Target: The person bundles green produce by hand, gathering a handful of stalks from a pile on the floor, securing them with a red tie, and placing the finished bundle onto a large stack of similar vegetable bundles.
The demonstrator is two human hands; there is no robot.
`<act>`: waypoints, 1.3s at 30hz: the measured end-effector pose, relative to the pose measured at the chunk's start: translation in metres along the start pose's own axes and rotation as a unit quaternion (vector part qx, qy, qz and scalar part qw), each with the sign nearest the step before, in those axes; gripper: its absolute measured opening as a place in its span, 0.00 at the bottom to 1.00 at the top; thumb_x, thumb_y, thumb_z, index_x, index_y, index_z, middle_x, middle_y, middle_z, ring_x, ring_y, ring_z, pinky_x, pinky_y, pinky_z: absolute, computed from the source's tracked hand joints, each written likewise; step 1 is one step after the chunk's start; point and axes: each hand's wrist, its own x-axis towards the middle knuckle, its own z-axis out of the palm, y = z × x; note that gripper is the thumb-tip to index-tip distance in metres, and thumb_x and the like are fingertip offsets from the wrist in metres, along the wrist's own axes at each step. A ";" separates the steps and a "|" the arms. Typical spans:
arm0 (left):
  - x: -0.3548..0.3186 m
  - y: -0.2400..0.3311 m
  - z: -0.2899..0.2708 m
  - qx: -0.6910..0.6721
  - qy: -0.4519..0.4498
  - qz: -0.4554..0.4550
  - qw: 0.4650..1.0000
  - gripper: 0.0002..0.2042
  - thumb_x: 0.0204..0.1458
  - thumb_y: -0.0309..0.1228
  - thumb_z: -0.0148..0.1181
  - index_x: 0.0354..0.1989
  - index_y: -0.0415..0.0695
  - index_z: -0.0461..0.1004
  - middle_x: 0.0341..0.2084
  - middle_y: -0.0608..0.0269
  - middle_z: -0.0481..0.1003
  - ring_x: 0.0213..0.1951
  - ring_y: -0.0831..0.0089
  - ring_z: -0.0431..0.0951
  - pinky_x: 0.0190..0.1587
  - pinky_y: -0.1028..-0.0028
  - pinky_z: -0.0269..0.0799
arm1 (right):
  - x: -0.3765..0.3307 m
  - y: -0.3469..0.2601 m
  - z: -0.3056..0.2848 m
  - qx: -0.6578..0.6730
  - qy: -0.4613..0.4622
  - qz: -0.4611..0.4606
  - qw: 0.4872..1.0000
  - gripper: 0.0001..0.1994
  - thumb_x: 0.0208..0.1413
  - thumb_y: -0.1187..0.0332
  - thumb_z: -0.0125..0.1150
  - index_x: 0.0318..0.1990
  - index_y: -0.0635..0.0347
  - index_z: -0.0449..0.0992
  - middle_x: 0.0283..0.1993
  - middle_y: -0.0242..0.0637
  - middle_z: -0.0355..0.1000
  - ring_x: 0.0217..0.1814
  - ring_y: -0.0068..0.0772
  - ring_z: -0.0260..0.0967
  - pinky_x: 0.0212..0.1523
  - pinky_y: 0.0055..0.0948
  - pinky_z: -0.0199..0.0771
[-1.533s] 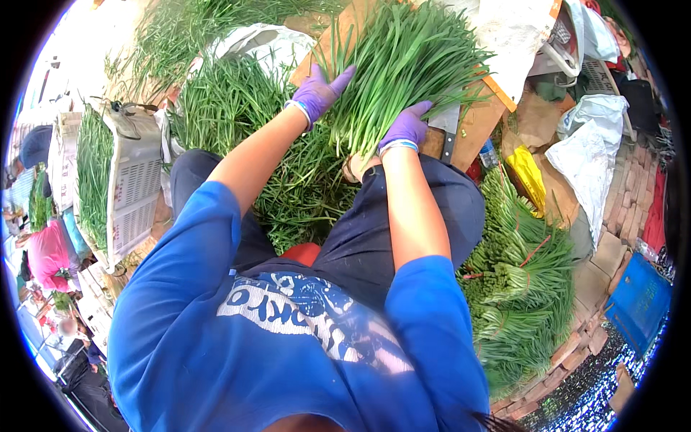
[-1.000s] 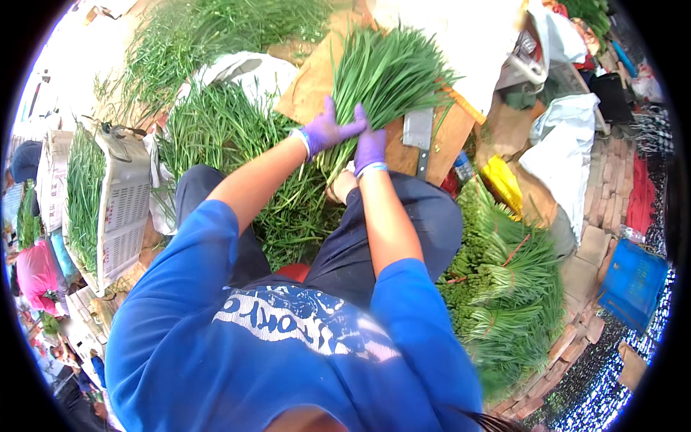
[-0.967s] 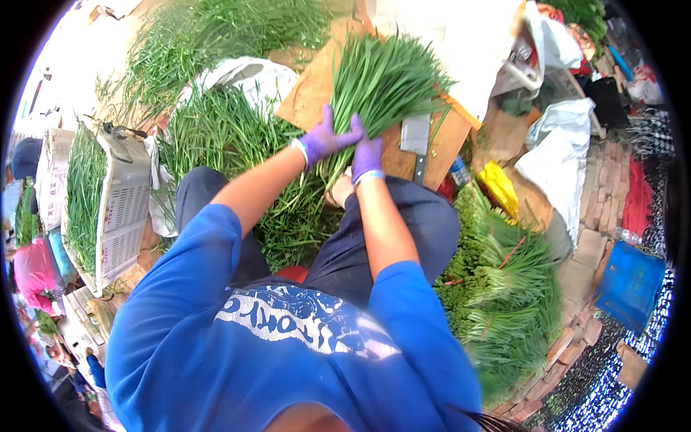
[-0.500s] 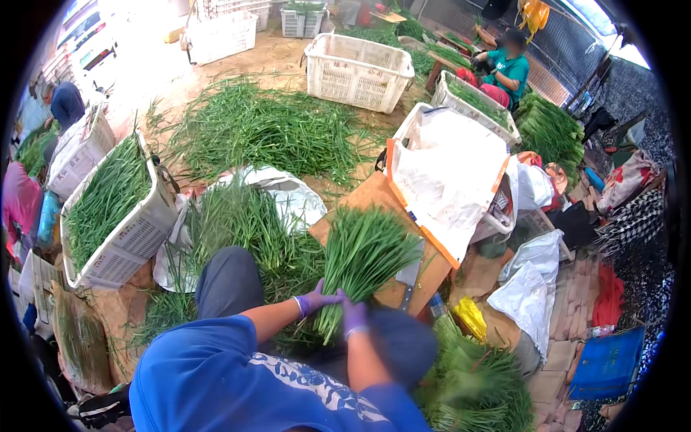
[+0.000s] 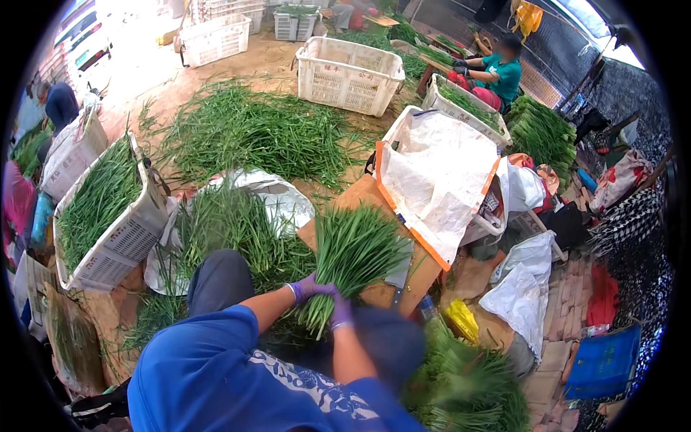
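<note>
A white plastic crate (image 5: 108, 216) filled with green stalks is seen at the left. A loose heap of greens (image 5: 259, 133) is spread over the dirt floor, with an empty white crate (image 5: 349, 75) set beyond it. A crate lined with a white sack (image 5: 439, 169) stands right of centre. Another person in a teal shirt (image 5: 497, 72) is seated at the back.

Chive bundle (image 5: 354, 253) on wooden board (image 5: 374, 288), crate (image 5: 101, 209) left, lined basket (image 5: 439, 169) right
</note>
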 end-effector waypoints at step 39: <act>0.102 0.124 0.006 0.153 -0.143 0.113 0.971 0.37 0.39 0.59 0.49 0.54 0.45 0.57 0.52 0.57 0.61 0.52 0.63 0.60 0.55 0.63 0.54 | 0.060 -0.180 0.007 -0.422 -0.168 -0.253 0.854 0.34 0.35 0.64 0.69 0.52 0.65 0.60 0.49 0.36 0.65 0.49 0.28 0.62 0.52 0.26 0.61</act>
